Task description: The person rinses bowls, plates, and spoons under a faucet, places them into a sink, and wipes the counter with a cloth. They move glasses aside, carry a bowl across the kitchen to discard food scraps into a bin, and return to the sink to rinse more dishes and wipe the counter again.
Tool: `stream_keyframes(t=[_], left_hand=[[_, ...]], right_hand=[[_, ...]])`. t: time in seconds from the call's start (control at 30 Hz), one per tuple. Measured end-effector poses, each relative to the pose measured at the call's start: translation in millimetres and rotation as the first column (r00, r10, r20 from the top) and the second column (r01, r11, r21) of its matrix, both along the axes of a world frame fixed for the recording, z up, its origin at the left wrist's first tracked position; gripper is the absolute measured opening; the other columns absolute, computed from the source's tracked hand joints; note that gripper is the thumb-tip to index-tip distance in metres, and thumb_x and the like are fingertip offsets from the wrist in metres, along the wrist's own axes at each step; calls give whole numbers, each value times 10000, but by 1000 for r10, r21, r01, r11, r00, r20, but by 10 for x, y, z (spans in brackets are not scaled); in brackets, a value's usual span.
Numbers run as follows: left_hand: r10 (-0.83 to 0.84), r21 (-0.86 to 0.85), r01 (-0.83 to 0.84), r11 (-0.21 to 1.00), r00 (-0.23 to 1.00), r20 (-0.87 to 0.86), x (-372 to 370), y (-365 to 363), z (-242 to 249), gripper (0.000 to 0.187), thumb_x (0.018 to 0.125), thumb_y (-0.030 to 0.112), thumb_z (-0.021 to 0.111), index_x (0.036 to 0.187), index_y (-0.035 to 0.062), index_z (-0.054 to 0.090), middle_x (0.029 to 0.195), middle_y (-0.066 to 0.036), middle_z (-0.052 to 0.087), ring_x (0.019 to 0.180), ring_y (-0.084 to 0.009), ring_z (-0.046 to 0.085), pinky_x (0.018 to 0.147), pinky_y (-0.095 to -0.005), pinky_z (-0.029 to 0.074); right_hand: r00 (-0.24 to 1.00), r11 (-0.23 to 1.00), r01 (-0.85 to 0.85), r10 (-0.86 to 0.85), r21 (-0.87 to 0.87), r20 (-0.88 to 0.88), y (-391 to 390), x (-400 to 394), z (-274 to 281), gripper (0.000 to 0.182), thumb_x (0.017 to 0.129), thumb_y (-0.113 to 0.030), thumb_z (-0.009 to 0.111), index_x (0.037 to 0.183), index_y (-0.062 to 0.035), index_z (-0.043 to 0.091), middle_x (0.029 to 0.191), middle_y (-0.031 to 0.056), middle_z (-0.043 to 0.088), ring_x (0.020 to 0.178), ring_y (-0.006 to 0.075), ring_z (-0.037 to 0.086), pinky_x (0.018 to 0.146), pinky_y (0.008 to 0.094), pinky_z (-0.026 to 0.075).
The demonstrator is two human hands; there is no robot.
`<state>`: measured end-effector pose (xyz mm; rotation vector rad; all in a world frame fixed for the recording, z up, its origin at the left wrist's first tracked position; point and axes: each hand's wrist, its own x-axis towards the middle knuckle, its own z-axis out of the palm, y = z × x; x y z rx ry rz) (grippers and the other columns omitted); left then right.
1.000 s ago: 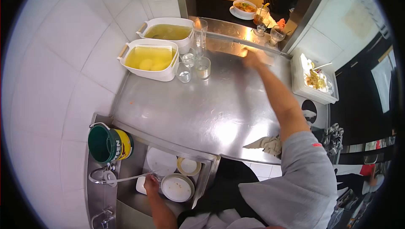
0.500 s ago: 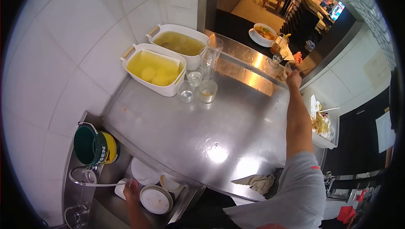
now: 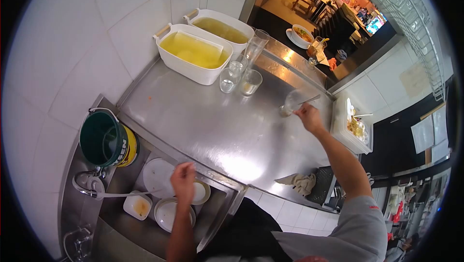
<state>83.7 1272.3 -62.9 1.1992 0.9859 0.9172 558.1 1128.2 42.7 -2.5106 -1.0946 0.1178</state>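
A: Head view, steel counter (image 3: 212, 127) as the landmark. Starting at its left edge: green bucket (image 3: 104, 141), then the sink (image 3: 218, 210) sunk below the counter's near-left corner, full of plates (image 3: 157, 175) and a small dish (image 3: 137, 206).

B: Left hand (image 3: 183, 181)?

A: Hovers over the sink just below the counter's near edge, fingers loosely curled, right above a plate. Whether it touches or pinches anything, I cannot tell from this angle.

B: Risks on that side?

A: Judgement only: crockery is stacked unevenly there, so a blind reach could knock a plate against the counter's lip and chip it.

B: Moving right?

A: Two white tubs (image 3: 193, 52) of yellow liquid at the counter's far-left edge, a cluster of glasses (image 3: 240, 79) just beside them. Further right, above the counter's far-right part, the right hand (image 3: 308, 117) is closed around a glass (image 3: 290, 103) with what looks like a straw or spoon sticking out.

B: Glass relative to the hand?

A: Just left of the hand, tilted, gripped near its base; blurred, so contents are unclear.

B: Hazard?

A: Tilt plus a wet grip: it could slip onto the steel or spill, and head and arm are stretched two ways at once. A cloth (image 3: 299, 182) lies at the counter's near-right edge, a white tray (image 3: 349, 129) off its right end.
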Motion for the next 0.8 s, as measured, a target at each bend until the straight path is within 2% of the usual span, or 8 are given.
stream_keyframes(t=[0.07, 0.1, 0.23, 0.3, 0.4, 0.57, 0.7, 0.8], left_hand=[[-144, 213, 149, 966, 989, -36, 460, -117, 222, 217, 846, 42, 720, 1055, 18, 663, 975, -61, 646, 851, -130, 608, 723, -248, 509], [-226, 185, 227, 956, 974, -28, 697, -157, 274, 305, 816, 35, 741, 1106, 8, 649, 1074, -99, 642, 952, -182, 626, 793, -286, 527], [-349, 494, 359, 792, 930, -117, 1435, -119, 471, 830, 710, 145, 825, 1428, 49, 418, 1353, -191, 512, 1216, -384, 510, 1003, -423, 450], [-287, 567, 333, 754, 942, -173, 1728, -103, 455, 976, 655, 189, 874, 1456, 34, 339, 1391, -219, 472, 1246, -386, 500, 1038, -431, 426], [-343, 470, 364, 804, 930, -133, 1991, -136, 406, 1136, 629, 189, 882, 1514, 59, 182, 1424, -232, 416, 1285, -408, 447, 1069, -458, 383], [-308, 411, 284, 866, 951, -8, 2151, -159, 314, 1102, 583, 166, 907, 1470, 68, 261, 1358, -219, 463, 1236, -384, 501, 1022, -455, 426], [-272, 413, 238, 879, 962, 25, 2218, -184, 281, 1030, 585, 136, 893, 1438, 72, 319, 1271, -191, 500, 1164, -340, 550, 970, -432, 467], [-245, 406, 206, 890, 968, 45, 2211, -197, 218, 1001, 584, 121, 884, 1424, 76, 341, 1233, -172, 509, 1119, -319, 565, 950, -423, 480]], right_hand=[[996, 996, -86, 86, -11, -21, 53, -385, 56, 338, 811, -267, 789, 860, 2, 591, 829, 175, 646, 703, 278, 635, 660, 386, 503], [990, 991, -131, 130, -14, -44, 71, -591, 80, 353, 815, -282, 784, 874, 4, 584, 841, 179, 636, 710, 307, 633, 672, 406, 504], [962, 969, -245, 242, -9, -125, 196, -1230, 114, 310, 820, -216, 779, 879, 5, 570, 859, 172, 612, 770, 285, 640, 650, 373, 516], [940, 959, -281, 280, 23, -196, 224, -1450, 103, 286, 826, -183, 772, 900, 7, 571, 913, 163, 616, 788, 264, 651, 661, 351, 533], [880, 938, -301, 343, 173, -329, 189, -1533, 195, 267, 825, -140, 766, 964, -2, 584, 990, 134, 617, 796, 223, 665, 678, 314, 553], [788, 973, 48, 101, 224, -608, 47, -1297, 497, 313, 876, -73, 709, 1152, 14, 590, 988, 71, 596, 703, 116, 614, 631, 245, 532], [657, 962, -149, 270, 231, -703, 396, -1206, 553, 225, 988, -152, 571, 1108, 31, 625, 751, 32, 570, 648, 82, 551, 582, 229, 470], [767, 939, -298, 341, 170, -543, 488, -1295, 810, 233, 1008, -174, 537, 1104, 1, 658, 738, 25, 574, 655, 82, 531, 602, 235, 466]])
